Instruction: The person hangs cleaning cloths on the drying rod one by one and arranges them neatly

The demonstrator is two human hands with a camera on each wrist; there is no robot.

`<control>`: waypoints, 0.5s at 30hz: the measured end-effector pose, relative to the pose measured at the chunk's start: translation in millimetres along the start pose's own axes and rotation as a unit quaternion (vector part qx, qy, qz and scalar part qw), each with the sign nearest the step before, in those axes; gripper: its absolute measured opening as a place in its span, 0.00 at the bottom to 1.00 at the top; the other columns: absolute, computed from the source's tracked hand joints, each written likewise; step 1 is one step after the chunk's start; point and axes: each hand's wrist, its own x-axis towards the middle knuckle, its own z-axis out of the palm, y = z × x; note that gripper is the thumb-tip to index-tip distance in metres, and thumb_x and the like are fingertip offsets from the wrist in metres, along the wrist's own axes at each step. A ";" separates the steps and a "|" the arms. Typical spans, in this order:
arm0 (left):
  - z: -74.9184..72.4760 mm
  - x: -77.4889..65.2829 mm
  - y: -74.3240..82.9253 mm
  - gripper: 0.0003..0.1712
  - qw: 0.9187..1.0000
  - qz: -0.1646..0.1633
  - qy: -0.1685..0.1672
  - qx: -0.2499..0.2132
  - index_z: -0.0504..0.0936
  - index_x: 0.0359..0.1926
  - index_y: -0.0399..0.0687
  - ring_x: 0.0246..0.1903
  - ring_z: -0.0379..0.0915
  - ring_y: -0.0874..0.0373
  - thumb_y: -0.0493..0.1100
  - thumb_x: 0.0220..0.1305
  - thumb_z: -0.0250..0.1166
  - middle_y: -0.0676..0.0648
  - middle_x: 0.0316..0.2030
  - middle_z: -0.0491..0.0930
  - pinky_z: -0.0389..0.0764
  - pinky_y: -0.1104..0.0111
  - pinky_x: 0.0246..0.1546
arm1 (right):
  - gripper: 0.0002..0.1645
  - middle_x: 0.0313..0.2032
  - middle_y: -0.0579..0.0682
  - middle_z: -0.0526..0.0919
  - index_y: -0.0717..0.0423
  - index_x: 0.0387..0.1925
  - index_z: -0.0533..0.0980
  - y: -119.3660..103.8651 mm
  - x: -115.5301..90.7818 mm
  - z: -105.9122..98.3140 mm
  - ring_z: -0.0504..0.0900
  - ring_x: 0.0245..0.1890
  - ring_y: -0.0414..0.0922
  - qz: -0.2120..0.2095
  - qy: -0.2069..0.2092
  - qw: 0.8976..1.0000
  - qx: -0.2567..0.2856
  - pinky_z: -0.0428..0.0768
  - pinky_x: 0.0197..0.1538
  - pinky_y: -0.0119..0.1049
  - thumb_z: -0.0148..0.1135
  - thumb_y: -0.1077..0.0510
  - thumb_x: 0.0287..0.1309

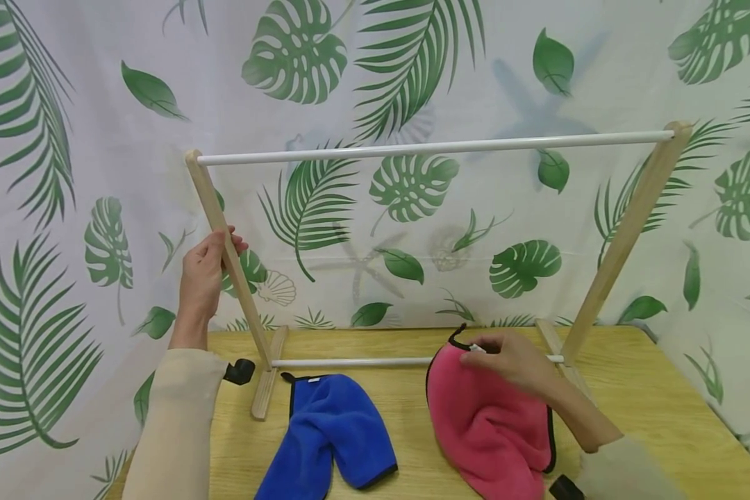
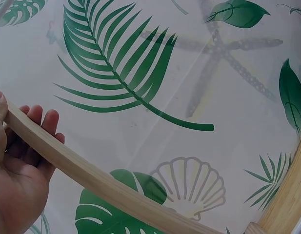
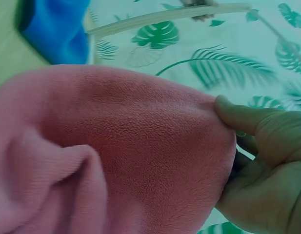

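My left hand (image 1: 205, 267) grips the left wooden post (image 1: 236, 278) of a drying rack, thumb on one side and fingers curled behind it in the left wrist view. With my right hand (image 1: 515, 361) I pinch the top corner of a pink towel (image 1: 484, 417), near its black loop (image 1: 456, 335) and white tag. The pink cloth hangs down in folds toward the table, in front of the rack's lower bar. A blue towel (image 1: 334, 423) with black edging lies crumpled on the table at the left, its loop near the lower bar (image 1: 356, 362).
The rack's white upper bar (image 1: 437, 148) runs between the left post and the right post (image 1: 628, 243). Wooden feet stand on the wood-grain table (image 1: 669, 410). Behind hangs a white curtain (image 1: 375, 292) printed with green leaves.
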 end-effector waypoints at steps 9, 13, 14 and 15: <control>-1.0 0.5 -0.2 0.33 1.000 0.001 -0.008 -0.004 0.80 0.60 0.35 0.49 0.81 0.56 0.60 0.76 0.55 0.48 0.44 0.82 0.74 0.61 0.61 | 0.15 0.35 0.45 0.83 0.59 0.50 0.87 -35.8 -6.7 -29.1 0.71 0.32 0.38 -0.076 0.004 0.996 -0.037 0.75 0.34 0.31 0.71 0.57 0.65; -1.5 0.1 0.3 0.33 1.000 0.002 -0.011 -0.005 0.79 0.61 0.35 0.49 0.81 0.57 0.60 0.76 0.55 0.49 0.44 0.82 0.75 0.61 0.61 | 0.13 0.33 0.45 0.84 0.61 0.50 0.86 -48.9 -6.9 -41.8 0.72 0.31 0.38 -0.114 0.005 0.993 -0.037 0.76 0.33 0.31 0.70 0.61 0.66; -1.7 -0.1 0.5 0.33 1.000 0.002 -0.011 -0.004 0.79 0.62 0.35 0.49 0.81 0.57 0.60 0.76 0.55 0.49 0.45 0.82 0.74 0.60 0.62 | 0.13 0.34 0.45 0.85 0.60 0.50 0.86 -52.0 -6.6 -44.9 0.73 0.32 0.38 -0.119 0.008 0.992 -0.045 0.76 0.34 0.31 0.70 0.62 0.66; -1.9 -0.4 0.7 0.33 1.000 0.002 -0.012 -0.004 0.79 0.62 0.35 0.49 0.82 0.58 0.60 0.76 0.55 0.49 0.45 0.82 0.74 0.59 0.63 | 0.13 0.36 0.46 0.86 0.60 0.50 0.86 -55.2 -6.3 -48.1 0.74 0.33 0.38 -0.121 0.011 0.991 -0.049 0.77 0.35 0.31 0.70 0.62 0.66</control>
